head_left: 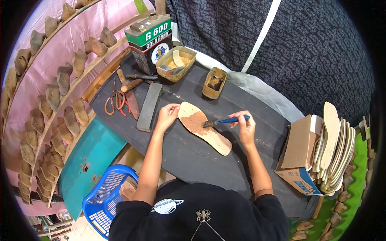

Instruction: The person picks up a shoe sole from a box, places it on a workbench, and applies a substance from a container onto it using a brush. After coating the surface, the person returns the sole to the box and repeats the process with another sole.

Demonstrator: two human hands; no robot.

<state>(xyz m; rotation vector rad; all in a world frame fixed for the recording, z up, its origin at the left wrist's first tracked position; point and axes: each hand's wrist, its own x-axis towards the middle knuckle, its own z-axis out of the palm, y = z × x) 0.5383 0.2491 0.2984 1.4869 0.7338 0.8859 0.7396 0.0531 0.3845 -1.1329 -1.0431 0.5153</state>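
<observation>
A tan shoe insole point(220, 141) lies on the dark worktable, its upper half coated with a wet-looking brown layer. My left hand point(168, 114) pinches the insole's wide end at its left edge. In my right hand point(244, 126) is a blue-handled brush point(227, 120), gripped by the handle. Its dark bristles touch the insole near the middle, at the border between the coated and the bare part. Beyond the insole stands a small open container point(214, 82) with dark residue inside.
A G 600 Gold Bond can point(148, 42) and a tub with scraps point(177, 60) stand at the back left. Nearby lie a grey block point(149, 106), scissors point(114, 99) and a hammer point(128, 84). A cardboard box of insoles point(299, 150) is at right; a blue basket point(110, 197) sits below left.
</observation>
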